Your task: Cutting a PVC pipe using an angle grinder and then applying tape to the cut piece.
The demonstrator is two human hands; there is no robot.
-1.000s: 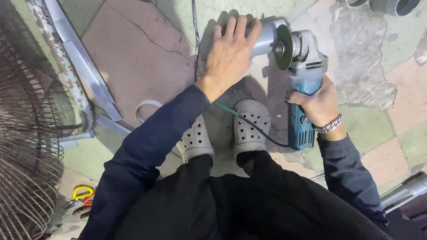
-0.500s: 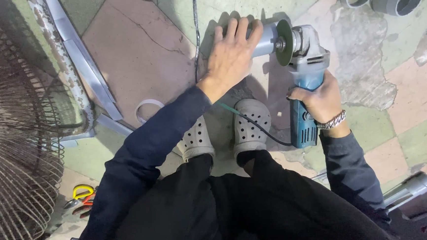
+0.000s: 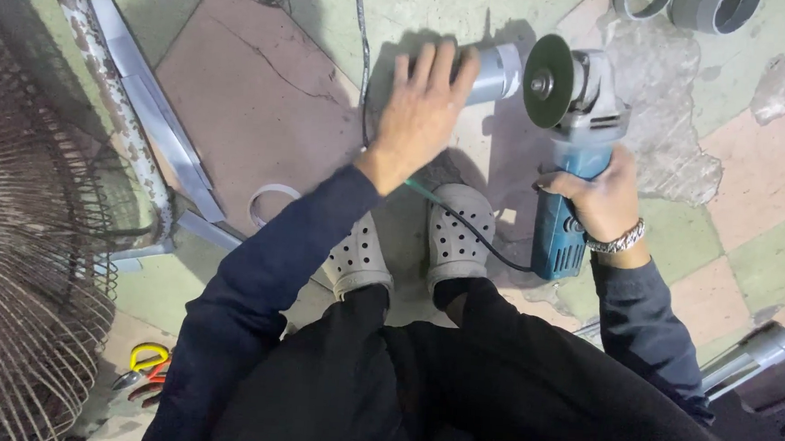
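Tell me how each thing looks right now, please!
Short grey plastic pipe: lying on the floor, pressed down by the left hand.
Blue angle grinder: held in the right hand, disc beside the pipe's end; contact unclear.
Black power cord: trailing across a grey clog.
Round wire fan guard: standing at the left, untouched.
Yellow-handled snips: lying on the floor.

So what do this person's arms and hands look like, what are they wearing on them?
Both arms are covered by long dark navy sleeves reaching the wrists. The left hand is bare, no glove or ring visible. The right hand is also bare, with a silver chain-link bracelet at the wrist.
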